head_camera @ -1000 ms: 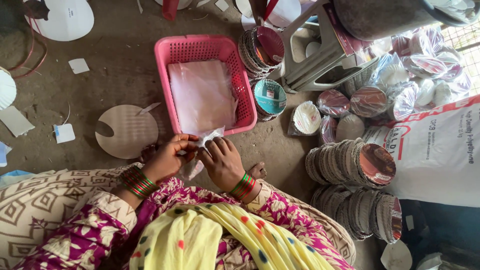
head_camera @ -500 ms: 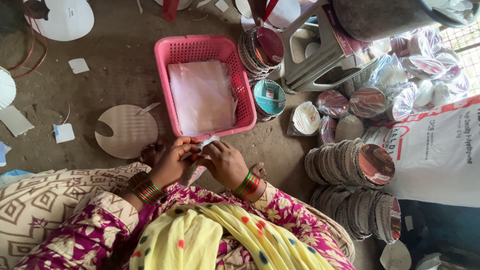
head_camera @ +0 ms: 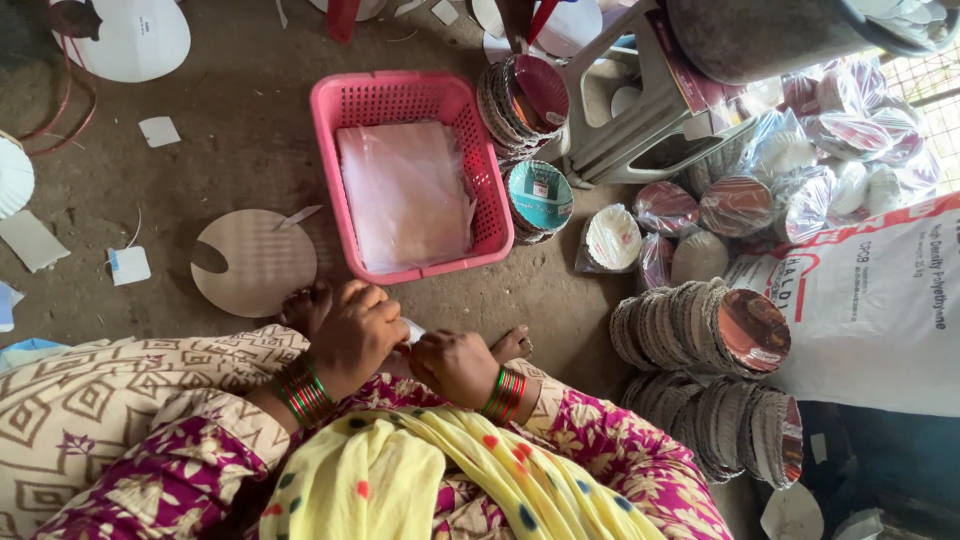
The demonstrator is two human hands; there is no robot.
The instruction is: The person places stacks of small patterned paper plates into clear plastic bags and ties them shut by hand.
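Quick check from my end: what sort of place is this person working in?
Likely a small floor-level workshop for making or packing paper plates: stacks of plates, bagged plates and a pink basket of clear bags lie on the dirt floor.

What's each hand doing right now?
Left hand: closed on a thin clear plastic piece.
Right hand: closed, pinching the same piece.

Pink basket of clear plastic bags, brown cardboard disc, stacked paper plates, white sack
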